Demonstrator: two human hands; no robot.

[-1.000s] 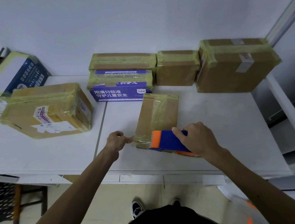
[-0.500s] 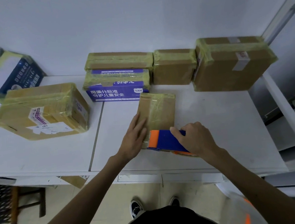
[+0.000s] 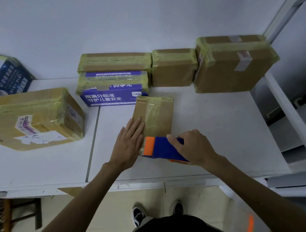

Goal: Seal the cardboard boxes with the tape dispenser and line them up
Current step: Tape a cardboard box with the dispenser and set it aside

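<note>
A small flat cardboard box (image 3: 155, 115) lies in the middle of the white table (image 3: 213, 129), with yellowish tape along its top. My left hand (image 3: 129, 143) lies flat with fingers together on the box's near left part. My right hand (image 3: 193, 148) grips the blue and orange tape dispenser (image 3: 160, 148), which sits at the box's near end. Taped boxes line the back wall: a flat brown one (image 3: 115, 61) on a purple printed one (image 3: 113, 90), a small brown one (image 3: 174, 67) and a large brown one (image 3: 234, 63).
A big taped box with labels (image 3: 33, 118) sits at the left, and a dark blue box (image 3: 2, 76) leans behind it. A white shelf frame (image 3: 291, 116) borders the table on the right. The table's front edge (image 3: 135, 183) is just below my wrists.
My left hand went from pinching at the box's near left corner to lying flat on the box. The dispenser and my right hand stayed at the near end.
</note>
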